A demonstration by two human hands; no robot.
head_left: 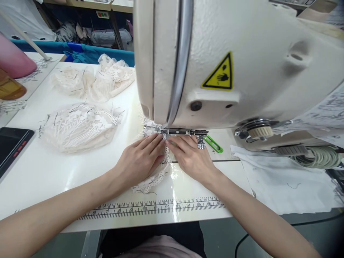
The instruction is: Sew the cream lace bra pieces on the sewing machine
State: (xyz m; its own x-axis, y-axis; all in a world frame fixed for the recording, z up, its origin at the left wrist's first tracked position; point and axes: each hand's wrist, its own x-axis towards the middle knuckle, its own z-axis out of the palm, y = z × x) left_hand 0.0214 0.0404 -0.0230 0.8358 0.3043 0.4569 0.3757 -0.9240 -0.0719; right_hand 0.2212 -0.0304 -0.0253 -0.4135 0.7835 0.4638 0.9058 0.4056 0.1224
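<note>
My left hand point(139, 159) lies flat on a piece of cream lace point(150, 181), fingers stretched toward the presser foot point(172, 133) of a white sewing machine point(242, 64). My right hand point(192, 156) presses the same lace from the right, its fingertips meeting the left hand's just in front of the needle. Most of the lace is hidden under both hands; a scalloped edge shows below the left hand.
A stack of lace pieces point(80, 125) lies at the left, another pile point(107, 77) behind it. A dark phone point(12, 145) sits at the left edge. A green clip point(213, 144) lies beside the foot. White cloth point(285, 182) covers the right. A printed ruler point(156, 207) runs along the front edge.
</note>
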